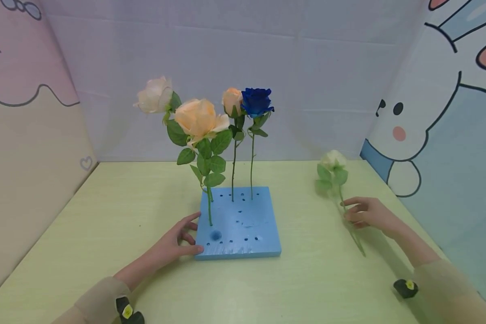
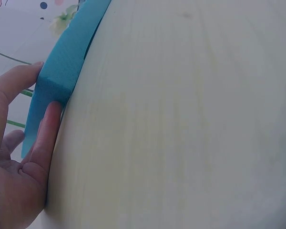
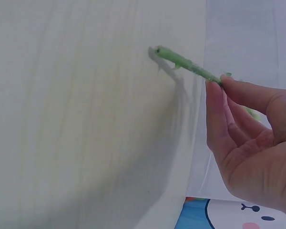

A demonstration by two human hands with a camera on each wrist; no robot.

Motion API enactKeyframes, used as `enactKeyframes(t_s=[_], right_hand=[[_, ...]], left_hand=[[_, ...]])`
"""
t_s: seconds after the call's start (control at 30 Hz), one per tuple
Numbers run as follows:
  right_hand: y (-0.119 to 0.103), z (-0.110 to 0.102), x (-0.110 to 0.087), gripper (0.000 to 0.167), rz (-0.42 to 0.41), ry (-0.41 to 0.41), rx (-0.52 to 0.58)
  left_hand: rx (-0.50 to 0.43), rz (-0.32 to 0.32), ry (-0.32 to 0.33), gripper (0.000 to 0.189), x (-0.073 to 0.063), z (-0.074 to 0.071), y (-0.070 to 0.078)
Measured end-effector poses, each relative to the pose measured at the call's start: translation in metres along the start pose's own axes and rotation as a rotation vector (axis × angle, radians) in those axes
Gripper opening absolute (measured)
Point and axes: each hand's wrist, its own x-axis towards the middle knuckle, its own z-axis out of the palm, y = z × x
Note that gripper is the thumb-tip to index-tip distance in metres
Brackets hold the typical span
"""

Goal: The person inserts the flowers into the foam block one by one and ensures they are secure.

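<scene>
A blue block with several small holes (image 1: 259, 227) lies on the table. My left hand (image 1: 174, 240) holds its left side, the thumb at the near corner and the fingers along the edge. In the left wrist view, fingertips rest against the side of the block (image 2: 66, 71). To the right, my right hand (image 1: 370, 213) pinches the green stem of a white rose (image 1: 333, 160) between thumb and fingers. The rose's bloom points away from me. Its cut stem end (image 3: 164, 51) shows over the table in the right wrist view.
Standing in the block are a large peach rose (image 1: 198, 119), a pale rose (image 1: 155, 95), a smaller peach rose (image 1: 231, 100) and a blue rose (image 1: 257, 102). The light table (image 1: 117, 202) meets a plain backdrop (image 1: 308, 67), with cartoon-printed panels at both sides.
</scene>
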Motion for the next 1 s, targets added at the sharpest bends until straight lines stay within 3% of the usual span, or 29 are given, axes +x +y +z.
enactKeyframes(t_s=[0.53, 1.0], right_hand=[[-0.040, 0.026, 0.001, 0.038, -0.171, 0.169, 0.056], [-0.057, 0.039, 0.004, 0.031, -0.252, 0.199, 0.064]], left_hand=[[-0.009, -0.019, -0.006, 0.092, 0.000, 0.000, 0.002], [0.007, -0.023, 0.001, 0.091, -0.001, 0.000, 0.003]])
